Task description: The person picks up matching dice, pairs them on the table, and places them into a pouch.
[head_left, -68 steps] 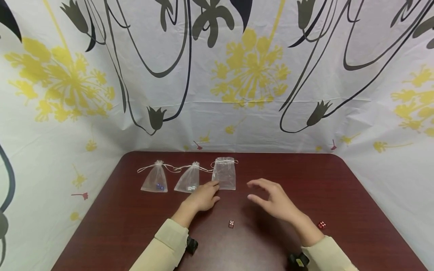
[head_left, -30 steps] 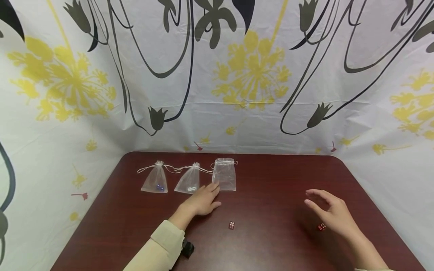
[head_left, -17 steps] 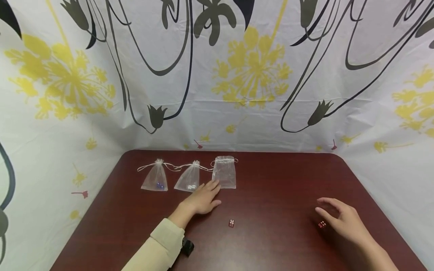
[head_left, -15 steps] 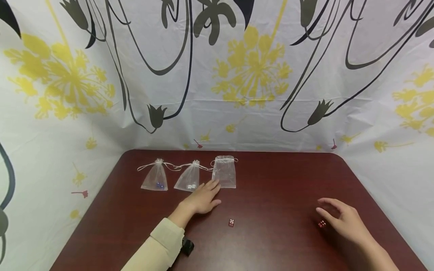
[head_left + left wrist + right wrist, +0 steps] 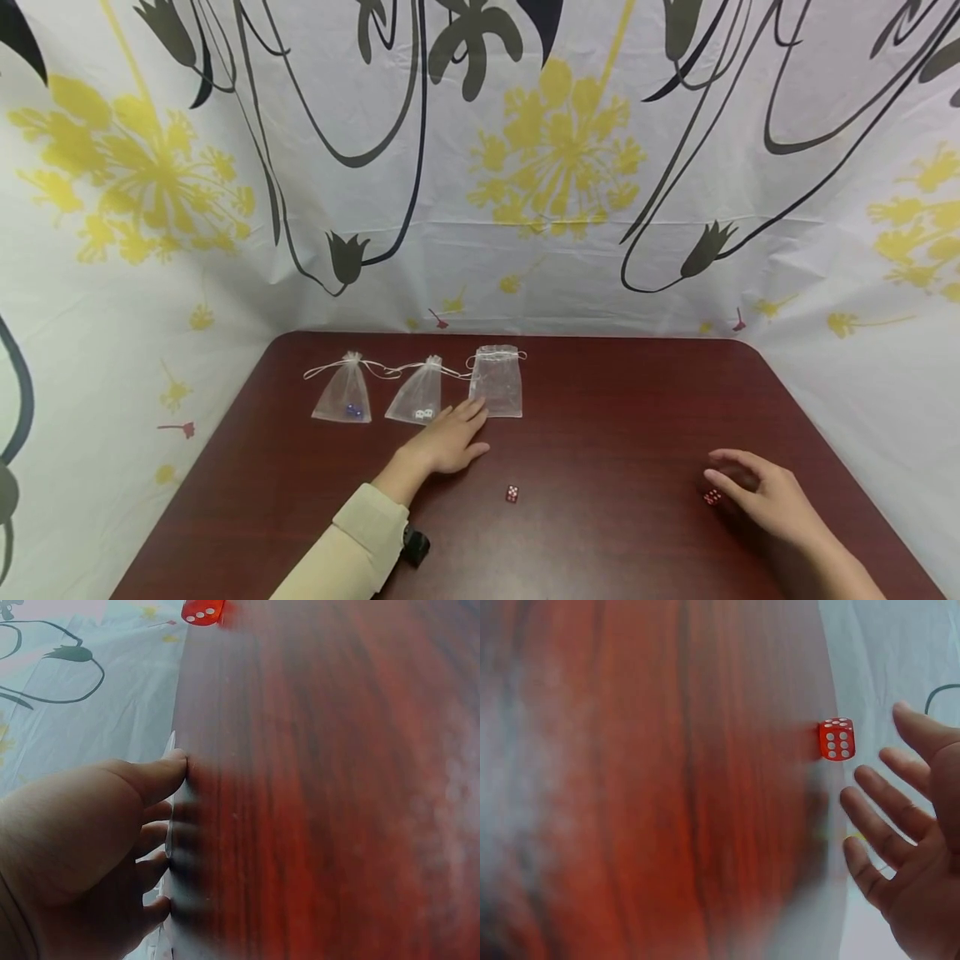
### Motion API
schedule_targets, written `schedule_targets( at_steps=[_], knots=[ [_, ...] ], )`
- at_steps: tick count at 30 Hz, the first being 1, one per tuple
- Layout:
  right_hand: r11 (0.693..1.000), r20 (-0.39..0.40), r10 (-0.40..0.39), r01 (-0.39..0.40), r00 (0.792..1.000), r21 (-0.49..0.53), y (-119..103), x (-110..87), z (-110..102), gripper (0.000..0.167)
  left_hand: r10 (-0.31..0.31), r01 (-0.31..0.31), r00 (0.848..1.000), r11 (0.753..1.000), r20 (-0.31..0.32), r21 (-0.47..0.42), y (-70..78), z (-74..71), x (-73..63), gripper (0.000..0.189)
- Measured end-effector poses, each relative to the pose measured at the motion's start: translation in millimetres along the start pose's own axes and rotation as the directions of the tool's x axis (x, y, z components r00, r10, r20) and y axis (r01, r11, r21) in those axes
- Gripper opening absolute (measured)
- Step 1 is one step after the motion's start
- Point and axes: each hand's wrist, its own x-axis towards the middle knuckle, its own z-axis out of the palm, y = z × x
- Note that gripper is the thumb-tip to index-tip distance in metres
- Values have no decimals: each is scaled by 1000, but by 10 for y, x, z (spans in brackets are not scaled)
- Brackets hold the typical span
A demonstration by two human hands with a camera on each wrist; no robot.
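My left hand (image 5: 444, 440) rests on the table with fingers stretched out, its fingertips at the lower left corner of a flat sheer drawstring bag (image 5: 498, 385). My right hand (image 5: 772, 496) hovers at the right with thumb and fingers apart. Right by its thumb lies a red die (image 5: 712, 497) with white pips. In the right wrist view the same red die (image 5: 837, 739) stands clear of the fingertips. A second red die (image 5: 512, 493) sits between the hands, nearer the left one, and shows at the top edge of the left wrist view.
Two more sheer drawstring bags stand to the left, one holding blue dice (image 5: 354, 411), the other white dice (image 5: 424, 414). Their cords trail across the dark red table (image 5: 600, 400). A patterned cloth (image 5: 562, 275) hangs behind the table's back edge.
My right hand has moved from the middle of the table to the right-hand red die and lowered beside it. My left hand has stayed near the flat bag, its fingers a little more spread.
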Motion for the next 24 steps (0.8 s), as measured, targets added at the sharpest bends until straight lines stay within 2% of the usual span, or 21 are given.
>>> schedule_targets(
  at_steps=[4, 11, 17, 24],
  knots=[
    [999, 20, -46, 47, 999, -19, 69, -15, 32, 38, -1, 1, 1000, 1000, -1, 3, 2, -9, 0, 61],
    [990, -29, -140, 139, 990, -23, 116, -22, 71, 34, 5, -5, 1000, 1000, -6, -13, 0, -8, -10, 61],
    [988, -7, -147, 147, 989, -40, 112, -57, 54, 34, 7, -7, 1000, 1000, -9, -11, -10, 20, -8, 61],
    [981, -9, -191, 190, 982, -47, 137, -39, 63, 28, 12, -12, 1000, 1000, -16, -17, 0, 0, -15, 61]
  ],
)
